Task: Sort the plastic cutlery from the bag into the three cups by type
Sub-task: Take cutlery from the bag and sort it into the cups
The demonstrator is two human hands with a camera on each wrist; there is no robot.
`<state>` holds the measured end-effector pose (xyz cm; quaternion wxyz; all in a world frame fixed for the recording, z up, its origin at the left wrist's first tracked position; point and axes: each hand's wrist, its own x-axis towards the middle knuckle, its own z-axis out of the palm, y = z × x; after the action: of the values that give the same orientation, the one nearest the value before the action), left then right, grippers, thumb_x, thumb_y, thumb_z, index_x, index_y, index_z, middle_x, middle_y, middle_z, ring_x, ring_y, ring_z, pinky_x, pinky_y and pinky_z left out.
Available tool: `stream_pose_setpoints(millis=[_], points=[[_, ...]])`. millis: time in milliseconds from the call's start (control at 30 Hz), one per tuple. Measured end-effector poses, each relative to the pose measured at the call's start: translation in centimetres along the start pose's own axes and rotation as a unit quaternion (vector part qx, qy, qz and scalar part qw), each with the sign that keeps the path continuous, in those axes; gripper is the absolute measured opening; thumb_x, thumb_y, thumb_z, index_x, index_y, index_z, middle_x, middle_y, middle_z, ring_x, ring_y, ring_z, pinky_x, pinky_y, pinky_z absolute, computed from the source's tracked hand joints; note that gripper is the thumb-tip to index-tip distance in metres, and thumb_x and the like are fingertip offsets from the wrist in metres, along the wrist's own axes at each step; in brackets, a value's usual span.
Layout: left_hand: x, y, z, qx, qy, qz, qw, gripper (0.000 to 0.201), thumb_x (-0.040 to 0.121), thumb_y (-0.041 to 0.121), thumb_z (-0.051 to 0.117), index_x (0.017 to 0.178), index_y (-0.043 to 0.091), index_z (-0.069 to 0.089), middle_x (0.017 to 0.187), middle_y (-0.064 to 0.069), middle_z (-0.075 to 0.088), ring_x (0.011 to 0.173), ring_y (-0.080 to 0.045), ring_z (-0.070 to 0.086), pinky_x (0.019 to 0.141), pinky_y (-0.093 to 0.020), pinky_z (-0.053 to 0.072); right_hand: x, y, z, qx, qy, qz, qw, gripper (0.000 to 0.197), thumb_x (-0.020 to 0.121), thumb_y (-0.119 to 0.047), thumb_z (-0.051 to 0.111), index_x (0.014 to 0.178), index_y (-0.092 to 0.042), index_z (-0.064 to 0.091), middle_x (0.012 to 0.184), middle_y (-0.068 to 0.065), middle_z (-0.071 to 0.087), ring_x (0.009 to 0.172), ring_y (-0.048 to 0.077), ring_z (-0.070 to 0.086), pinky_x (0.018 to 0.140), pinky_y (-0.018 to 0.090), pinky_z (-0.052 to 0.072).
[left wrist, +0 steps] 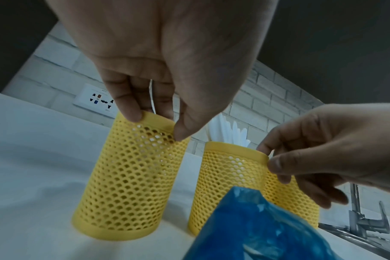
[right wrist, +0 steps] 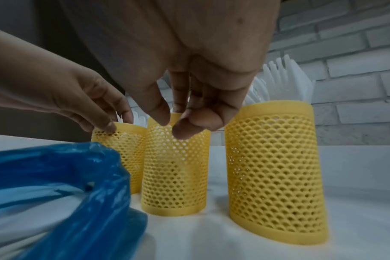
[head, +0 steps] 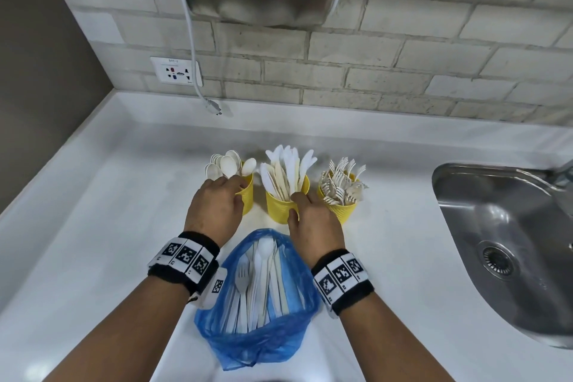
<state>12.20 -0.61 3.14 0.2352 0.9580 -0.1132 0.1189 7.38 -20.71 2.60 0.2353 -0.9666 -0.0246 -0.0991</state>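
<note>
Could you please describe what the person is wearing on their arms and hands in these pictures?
Both hands are bare, with no gloves or sleeves. The left hand and the right hand each have a black wristband just behind them. A row of white square tags with black coded patterns is fixed around each band. One more such tag sits on the inner side of the left band.

cups point(head: 280, 208): yellow, honeycomb mesh | bag point(head: 257, 341): blue | cutlery point(head: 288, 170): white, cream
</note>
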Motion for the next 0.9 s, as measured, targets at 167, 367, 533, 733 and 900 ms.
stream_pose_setpoints(millis=[167,367,533,733,900], points=[[-0.2,0.1,-0.4,0.007,0.000,-0.003,1.000,0.032,0.083,0.002,0.065,0.110,0.018,0.071,0.094,-0.008,0.074,0.084,-0.034,0.060,0.074,-0.044,0.054,0.7,0.2,0.1,0.010,0.007,-0.022,1.000,0.012,0.098,-0.011,0.057,0.101,-0.008,0.068,0.092,0.010,0.066,0.075,0.034,0.064,0.061,0.035,0.050],[-1.1,0.0,-1.1,0.007,-0.007,-0.006,1.000,0.031,0.084,0.001,0.065,0.110,0.017,0.070,0.094,-0.008,0.074,0.085,-0.032,0.061,0.075,-0.042,0.055,0.3,-0.1,0.1,0.027,0.019,-0.030,0.999,0.009,0.096,-0.010,0.060,0.096,-0.008,0.069,0.085,0.010,0.066,0.070,0.033,0.063,0.059,0.033,0.047],[-1.7,0.2,-1.4,0.009,-0.005,-0.010,1.000,0.031,0.084,0.000,0.066,0.110,0.017,0.070,0.092,-0.008,0.074,0.085,-0.033,0.061,0.074,-0.043,0.056,0.0,-0.2,-0.1,0.025,0.017,-0.033,0.999,0.009,0.096,-0.011,0.060,0.097,-0.009,0.069,0.086,0.009,0.066,0.070,0.031,0.063,0.059,0.032,0.046],[-2.1,0.2,-1.6,0.010,-0.008,-0.012,1.000,0.031,0.086,0.001,0.065,0.111,0.017,0.070,0.096,-0.009,0.073,0.087,-0.031,0.061,0.075,-0.040,0.055,-0.1,-0.4,-0.2,0.037,0.008,-0.034,0.999,0.011,0.098,-0.012,0.059,0.099,-0.009,0.069,0.088,0.009,0.066,0.072,0.032,0.064,0.060,0.032,0.047],[-2.6,0.7,-1.7,-0.006,0.013,-0.018,1.000,0.036,0.085,-0.001,0.066,0.117,0.015,0.067,0.112,-0.013,0.063,0.096,-0.031,0.061,0.079,-0.039,0.055,-0.6,-0.6,-0.5,0.046,-0.004,-0.029,0.998,0.020,0.099,-0.015,0.057,0.117,-0.014,0.064,0.103,0.009,0.067,0.081,0.031,0.066,0.065,0.032,0.048]])
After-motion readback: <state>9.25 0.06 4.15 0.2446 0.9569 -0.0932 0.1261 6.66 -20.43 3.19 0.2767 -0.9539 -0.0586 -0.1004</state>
